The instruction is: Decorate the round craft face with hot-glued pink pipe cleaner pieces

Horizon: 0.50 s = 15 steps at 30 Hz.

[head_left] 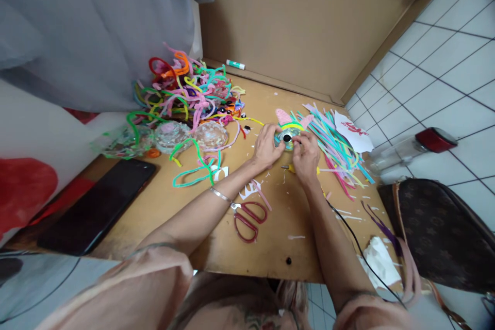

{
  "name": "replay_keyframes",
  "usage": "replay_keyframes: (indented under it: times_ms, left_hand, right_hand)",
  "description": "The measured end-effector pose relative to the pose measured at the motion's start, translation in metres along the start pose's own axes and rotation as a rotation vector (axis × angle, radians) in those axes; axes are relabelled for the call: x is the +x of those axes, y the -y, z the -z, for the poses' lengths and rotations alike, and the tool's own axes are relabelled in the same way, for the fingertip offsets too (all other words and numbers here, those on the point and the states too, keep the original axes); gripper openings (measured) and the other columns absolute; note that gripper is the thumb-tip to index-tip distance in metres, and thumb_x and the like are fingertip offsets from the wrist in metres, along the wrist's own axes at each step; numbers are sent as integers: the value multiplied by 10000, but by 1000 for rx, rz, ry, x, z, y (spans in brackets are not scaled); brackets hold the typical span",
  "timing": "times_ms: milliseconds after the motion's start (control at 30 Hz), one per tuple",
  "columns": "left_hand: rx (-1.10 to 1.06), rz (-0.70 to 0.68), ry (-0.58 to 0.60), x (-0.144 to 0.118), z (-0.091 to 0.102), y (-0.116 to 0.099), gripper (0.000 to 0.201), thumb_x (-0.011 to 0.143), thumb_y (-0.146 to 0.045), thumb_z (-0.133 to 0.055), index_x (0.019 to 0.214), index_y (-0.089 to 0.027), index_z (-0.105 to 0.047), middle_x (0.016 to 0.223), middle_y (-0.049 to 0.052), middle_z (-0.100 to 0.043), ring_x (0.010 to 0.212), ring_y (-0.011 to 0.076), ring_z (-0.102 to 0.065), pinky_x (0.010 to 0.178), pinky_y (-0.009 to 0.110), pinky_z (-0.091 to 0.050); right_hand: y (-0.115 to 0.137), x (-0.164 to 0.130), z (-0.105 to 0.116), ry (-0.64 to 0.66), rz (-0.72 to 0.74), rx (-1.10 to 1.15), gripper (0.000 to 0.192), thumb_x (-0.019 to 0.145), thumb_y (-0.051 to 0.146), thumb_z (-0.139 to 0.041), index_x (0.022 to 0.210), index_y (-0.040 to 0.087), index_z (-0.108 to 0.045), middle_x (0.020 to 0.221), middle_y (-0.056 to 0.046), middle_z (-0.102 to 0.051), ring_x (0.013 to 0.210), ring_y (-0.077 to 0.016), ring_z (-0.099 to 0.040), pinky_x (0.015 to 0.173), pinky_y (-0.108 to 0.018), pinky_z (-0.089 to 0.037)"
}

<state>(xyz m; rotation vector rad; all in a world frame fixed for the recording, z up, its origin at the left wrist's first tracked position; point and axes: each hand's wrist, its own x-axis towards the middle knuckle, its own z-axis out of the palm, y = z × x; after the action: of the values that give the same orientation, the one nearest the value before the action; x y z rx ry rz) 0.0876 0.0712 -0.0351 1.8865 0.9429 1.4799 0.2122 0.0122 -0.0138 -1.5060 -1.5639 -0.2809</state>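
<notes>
Both hands meet over a small round craft piece (287, 137) lying flat on the wooden worktop (270, 227), just past its middle. The left hand (266, 147) pinches its edge at nine o'clock, likely to steady it. The right hand (306, 154) has its grip closed on the rim at three o'clock, fingertips by the googly eye. Cut paper strips (336, 149) lie at three o'clock, pipe cleaners (189, 90) at ten, scissors (247, 219) near at six.
</notes>
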Motion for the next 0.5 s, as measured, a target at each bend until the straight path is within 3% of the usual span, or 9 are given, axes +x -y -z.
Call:
replay_keyframes:
  times_ms: [200,500]
  left_hand:
    - [-35,56,-27,-1,-2,1,251,664,-75,-610,857,-216,-532,1065,82,-587,1087,237,-553,966,369,-442]
    - [-39,96,-52,-3,-5,-4,249,676,-144,-700,861,-206,-546,1066,82,-574,1098,235,-559,967,375,-454]
  right_hand:
    - [2,1,2,26,3,49,223,901,223,-441,986,216,-647,1076,-103,-635,1071,-238,-582,959,-412,-480]
    - [0,-1,1,65,-13,25,294,919,234,-416,1109,215,-640,1165,-118,-595,1156,-250,-552,994,-430,-467]
